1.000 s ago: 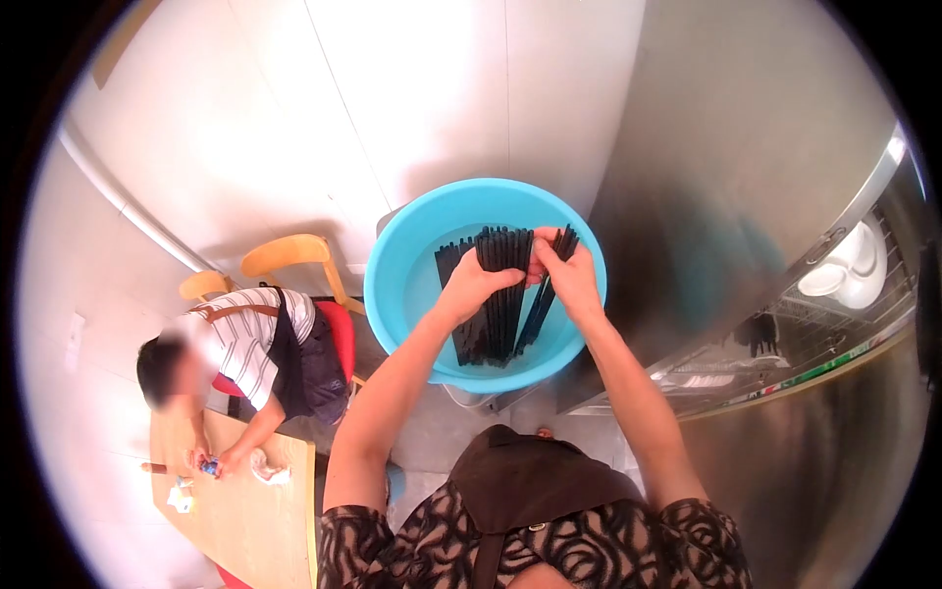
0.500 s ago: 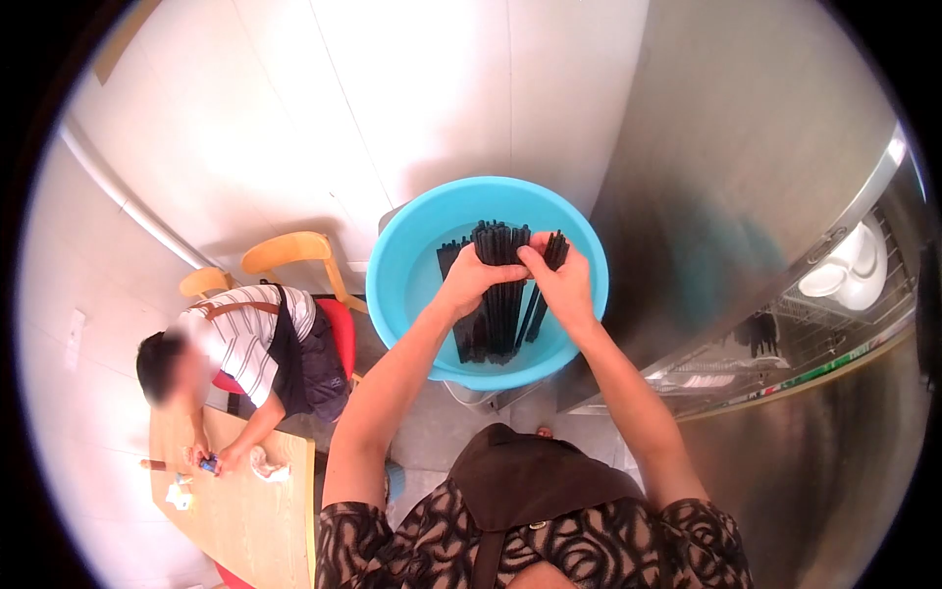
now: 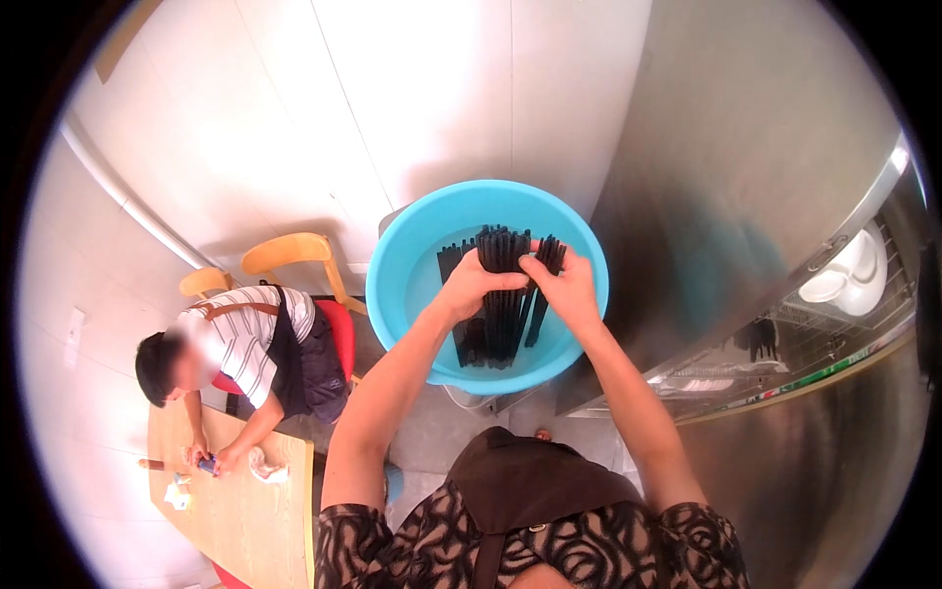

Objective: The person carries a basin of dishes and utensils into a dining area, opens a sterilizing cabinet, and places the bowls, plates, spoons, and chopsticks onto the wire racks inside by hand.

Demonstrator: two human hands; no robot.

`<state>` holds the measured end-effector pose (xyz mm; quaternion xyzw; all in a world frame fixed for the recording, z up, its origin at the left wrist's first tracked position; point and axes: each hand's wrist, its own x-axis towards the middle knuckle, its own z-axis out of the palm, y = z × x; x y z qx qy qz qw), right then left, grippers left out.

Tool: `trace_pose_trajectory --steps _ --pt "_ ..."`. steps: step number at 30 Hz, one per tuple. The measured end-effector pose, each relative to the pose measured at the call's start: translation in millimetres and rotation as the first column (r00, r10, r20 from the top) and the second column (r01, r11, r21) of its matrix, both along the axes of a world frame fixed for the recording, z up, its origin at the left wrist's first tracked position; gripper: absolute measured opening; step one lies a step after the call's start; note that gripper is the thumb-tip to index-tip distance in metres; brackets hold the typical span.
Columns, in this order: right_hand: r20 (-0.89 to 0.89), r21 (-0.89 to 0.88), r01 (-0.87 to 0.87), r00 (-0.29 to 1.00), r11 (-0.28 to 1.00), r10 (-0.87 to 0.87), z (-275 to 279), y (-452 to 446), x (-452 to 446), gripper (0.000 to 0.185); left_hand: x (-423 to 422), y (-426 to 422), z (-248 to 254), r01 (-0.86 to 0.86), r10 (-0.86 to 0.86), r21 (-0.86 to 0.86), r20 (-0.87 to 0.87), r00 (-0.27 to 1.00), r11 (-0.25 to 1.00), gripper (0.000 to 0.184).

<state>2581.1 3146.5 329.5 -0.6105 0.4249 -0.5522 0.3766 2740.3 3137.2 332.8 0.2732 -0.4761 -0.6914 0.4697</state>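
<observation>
My left hand (image 3: pixel 474 283) is closed round a thick bundle of black chopsticks (image 3: pixel 502 253), held nearly upright over the blue basin (image 3: pixel 389 329). Just to its right, my right hand (image 3: pixel 569 290) grips a smaller bunch of chopsticks (image 3: pixel 549 255), its thumb reaching toward the left-hand bundle. A narrow gap separates the lower ends of the two bunches. More black chopsticks (image 3: pixel 452 263) are in the basin, left of and partly behind the left hand. Most fingers of both hands are hidden behind the sticks.
A metal cabinet (image 3: pixel 716 196) rises on the right, with white dishes (image 3: pixel 856 275) on a wire rack. At left, a person (image 3: pixel 250 339) sits at a wooden table (image 3: pixel 265 520), handling a small blue object. A wooden chair (image 3: pixel 289 253) stands by the wall.
Both hands stay over the basin with only a slight shift. The bunch in my right hand looks a little wider and sits a bit lower.
</observation>
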Motion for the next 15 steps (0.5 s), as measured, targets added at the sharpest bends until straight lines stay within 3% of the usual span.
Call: trace_pose_trajectory --steps 1,4,6,8,10,12,13,15 --pt "0.000 0.000 -0.001 1.000 1.000 0.001 2 1 1 0.020 -1 0 1 0.007 -0.005 -0.068 0.033 0.999 0.998 0.042" --pt "-0.078 -0.156 0.008 0.997 0.988 -0.021 4 8 5 0.019 0 -4 -7 0.013 -0.010 -0.042 0.057 0.998 0.999 0.037" --pt "0.431 0.061 -0.156 0.895 0.986 0.115 3 12 8 0.020 2 -3 -7 0.011 -0.010 -0.004 0.062 0.998 1.000 0.031" --pt "0.396 0.019 -0.095 0.915 0.995 0.079 0 1 5 0.021 5 -1 -5 0.001 -0.003 0.036 0.066 0.998 0.999 0.025" --pt "0.365 -0.020 -0.024 0.931 1.000 0.029 7 -6 -2 0.022 5 -2 -5 0.077 -0.071 -0.053 0.108 0.992 0.996 0.024" --pt "0.295 0.257 -0.273 0.936 0.927 0.193 18 -13 -9 0.023 7 -4 -6 0.136 -0.129 -0.054 0.122 0.984 0.989 0.025" --pt "0.314 0.293 -0.387 0.903 0.874 0.294 21 -19 -10 0.024 7 -4 -5 0.192 -0.183 -0.057 0.136 0.974 0.980 0.027" --pt "0.314 0.302 -0.432 0.887 0.850 0.339 24 -20 -7 0.025 4 -1 4 0.207 -0.202 -0.035 0.108 0.973 0.978 0.028"
